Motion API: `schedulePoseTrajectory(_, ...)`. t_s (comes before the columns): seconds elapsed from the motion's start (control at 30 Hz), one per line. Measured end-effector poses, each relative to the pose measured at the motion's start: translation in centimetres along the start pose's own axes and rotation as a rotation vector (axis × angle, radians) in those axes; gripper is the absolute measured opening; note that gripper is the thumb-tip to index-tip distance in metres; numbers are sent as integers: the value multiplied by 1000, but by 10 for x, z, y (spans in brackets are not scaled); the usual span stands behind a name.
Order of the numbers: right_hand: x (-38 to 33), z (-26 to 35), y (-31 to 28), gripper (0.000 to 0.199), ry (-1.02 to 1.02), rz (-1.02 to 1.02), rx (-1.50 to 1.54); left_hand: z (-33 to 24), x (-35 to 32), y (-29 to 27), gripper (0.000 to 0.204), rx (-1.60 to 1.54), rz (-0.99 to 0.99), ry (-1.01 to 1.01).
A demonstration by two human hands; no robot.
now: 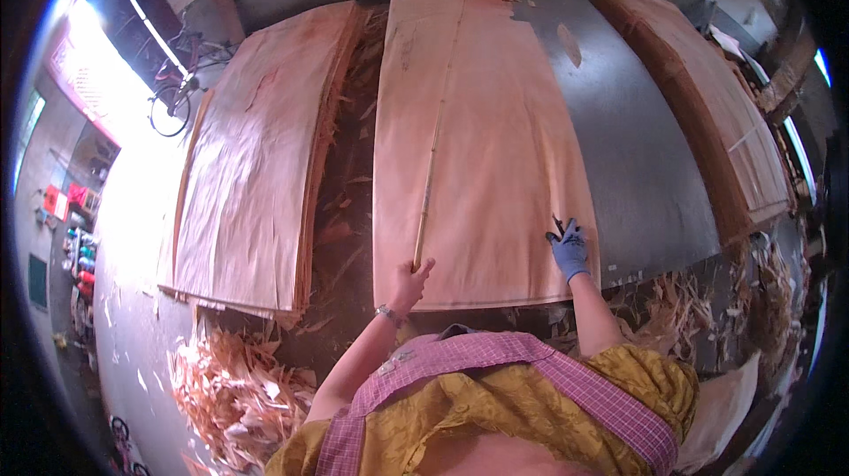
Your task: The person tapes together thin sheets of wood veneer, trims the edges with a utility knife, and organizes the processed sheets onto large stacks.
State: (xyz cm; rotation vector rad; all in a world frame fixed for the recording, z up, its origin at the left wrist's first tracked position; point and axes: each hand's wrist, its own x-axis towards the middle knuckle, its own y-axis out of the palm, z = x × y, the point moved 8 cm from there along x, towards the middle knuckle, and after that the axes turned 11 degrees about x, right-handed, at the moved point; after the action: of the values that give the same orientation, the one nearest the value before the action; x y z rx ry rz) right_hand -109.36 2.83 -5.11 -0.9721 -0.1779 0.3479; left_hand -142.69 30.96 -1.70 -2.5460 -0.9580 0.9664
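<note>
A large thin sheet of reddish wood veneer [482, 131] lies lengthwise on a grey metal table [619, 149] in front of me. My left hand [409, 281], bare with a wrist bangle, grips the near end of a long thin wooden stick [433, 167] that lies along the sheet. My right hand [569, 251], in a blue glove, rests on the sheet's right edge near its close corner and holds a small dark tool, too small to identify.
A thick stack of veneer sheets [256, 167] stands to the left, another stack [707, 114] to the right. Veneer scraps [234, 388] litter the floor at lower left and lower right. A bicycle [177, 87] stands at far left.
</note>
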Motion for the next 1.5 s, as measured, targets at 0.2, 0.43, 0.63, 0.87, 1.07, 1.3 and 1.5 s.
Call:
schedulePoseTrajectory(0.2, -16, 15, 4, 58, 108, -128, -475, 13, 44, -46, 48, 29, 5, 46)
schedulePoseTrajectory(0.43, -14, 24, 12, 34, 141, -190, -217, 33, 64, -44, 46, 179, 199, 8)
schedulePoseTrajectory(0.63, -20, 101, 26, 40, -133, -196, 210, 69, 75, -9, 37, 66, 532, 27)
schedulePoseTrajectory(0.87, -5, 224, 78, 52, -118, 106, 610, 81, 93, -13, 67, -140, 822, 126)
schedulePoseTrajectory(1.07, -12, 300, 117, 51, -163, 213, 543, 68, 109, -92, 69, 315, 772, 574)
schedulePoseTrajectory(1.3, -30, 299, 137, 55, 93, 238, 240, 134, 206, -261, 43, 174, 856, 126)
schedulePoseTrajectory(1.5, -30, 356, 151, 46, 354, 319, 279, 113, 300, -319, 36, 160, 836, 112)
